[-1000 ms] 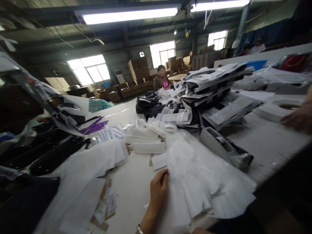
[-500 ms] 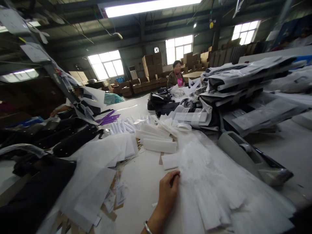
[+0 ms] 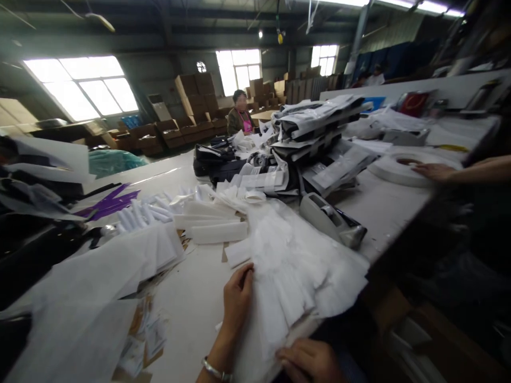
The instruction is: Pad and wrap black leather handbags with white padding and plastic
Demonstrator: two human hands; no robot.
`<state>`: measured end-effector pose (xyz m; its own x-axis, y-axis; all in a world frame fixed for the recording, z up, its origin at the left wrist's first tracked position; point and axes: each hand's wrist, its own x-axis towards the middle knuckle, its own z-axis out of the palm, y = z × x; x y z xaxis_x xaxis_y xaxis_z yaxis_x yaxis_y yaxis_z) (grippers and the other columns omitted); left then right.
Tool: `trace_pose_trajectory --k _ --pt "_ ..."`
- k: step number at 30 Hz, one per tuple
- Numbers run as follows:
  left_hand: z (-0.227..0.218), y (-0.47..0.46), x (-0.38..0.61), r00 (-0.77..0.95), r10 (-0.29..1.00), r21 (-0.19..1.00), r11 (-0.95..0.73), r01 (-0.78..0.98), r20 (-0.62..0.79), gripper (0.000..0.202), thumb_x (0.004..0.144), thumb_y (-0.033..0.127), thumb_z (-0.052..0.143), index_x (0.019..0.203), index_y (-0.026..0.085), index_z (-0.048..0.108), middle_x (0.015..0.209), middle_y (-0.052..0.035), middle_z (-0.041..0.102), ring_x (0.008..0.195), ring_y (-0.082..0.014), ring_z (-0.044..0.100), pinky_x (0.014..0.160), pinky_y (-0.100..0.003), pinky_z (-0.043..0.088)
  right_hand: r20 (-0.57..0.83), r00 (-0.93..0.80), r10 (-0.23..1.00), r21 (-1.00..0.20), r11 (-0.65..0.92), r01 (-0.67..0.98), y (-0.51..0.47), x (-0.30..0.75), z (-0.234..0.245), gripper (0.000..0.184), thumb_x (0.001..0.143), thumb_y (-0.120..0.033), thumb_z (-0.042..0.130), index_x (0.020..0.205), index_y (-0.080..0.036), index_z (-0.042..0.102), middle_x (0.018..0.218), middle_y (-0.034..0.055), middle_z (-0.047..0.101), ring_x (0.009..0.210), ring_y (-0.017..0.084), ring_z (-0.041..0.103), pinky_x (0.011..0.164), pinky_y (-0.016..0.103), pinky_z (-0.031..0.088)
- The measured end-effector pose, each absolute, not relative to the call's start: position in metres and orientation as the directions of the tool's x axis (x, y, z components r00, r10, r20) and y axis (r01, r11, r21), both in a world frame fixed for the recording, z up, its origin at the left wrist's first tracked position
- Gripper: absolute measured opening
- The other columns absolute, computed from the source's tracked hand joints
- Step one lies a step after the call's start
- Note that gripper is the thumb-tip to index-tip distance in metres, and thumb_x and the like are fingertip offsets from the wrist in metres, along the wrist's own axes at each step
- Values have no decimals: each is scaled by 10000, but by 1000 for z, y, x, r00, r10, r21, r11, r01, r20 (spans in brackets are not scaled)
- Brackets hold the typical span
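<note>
A pile of thin, whitish translucent sheets [image 3: 295, 260] lies fanned out on the white table, reaching its front edge. My left hand [image 3: 238, 298], with a silver bangle on the wrist, is closed with curled fingers on the upper left edge of the pile. Closer to me, my right hand [image 3: 309, 360] pinches the bottom end of the sheets at the table edge. Just beyond my left hand are a small folded white piece [image 3: 238, 252] and several flat white strips [image 3: 219, 232]. The fingertips of both hands are partly hidden.
A grey tape dispenser [image 3: 331, 221] stands right of the sheets. Behind it are stacked wrapped black goods [image 3: 319, 133]. At right, another person's hand [image 3: 437, 171] touches a big white roll [image 3: 395, 169]. Purple strips [image 3: 112, 202] and larger white sheets [image 3: 99, 260] lie left. A co-worker [image 3: 239, 114] is behind the table.
The view has swung right, bringing the white roll and another person's hand into sight. My right hand has come into view at the near end of the sheets. My left hand keeps its place at their edge.
</note>
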<state>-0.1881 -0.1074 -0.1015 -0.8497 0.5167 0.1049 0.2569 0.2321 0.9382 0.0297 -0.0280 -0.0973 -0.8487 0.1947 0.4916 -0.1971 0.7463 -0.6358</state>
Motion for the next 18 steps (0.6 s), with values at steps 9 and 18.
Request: trace_pose_trajectory --k 9,18 --pt "-96 -94 -211 -832 555 921 325 213 -3 331 855 260 596 1157 155 685 1184 -141 705 1010 -258 681 920 -381 517 333 -715 614 -703 667 246 100 -15 1 302 951 -322 541 1181 -173 669 1190 92 704 892 175 705 856 291 558" --pt "-82 -59 -231 -804 551 913 408 25 -224 354 857 235 669 1203 162 643 828 -53 727 817 -196 693 788 -315 528 -100 -828 552 -497 693 522 161 -117 -16 373 933 -318 595 1251 -125 630 1244 138 677 1127 242 643 1007 355 468"
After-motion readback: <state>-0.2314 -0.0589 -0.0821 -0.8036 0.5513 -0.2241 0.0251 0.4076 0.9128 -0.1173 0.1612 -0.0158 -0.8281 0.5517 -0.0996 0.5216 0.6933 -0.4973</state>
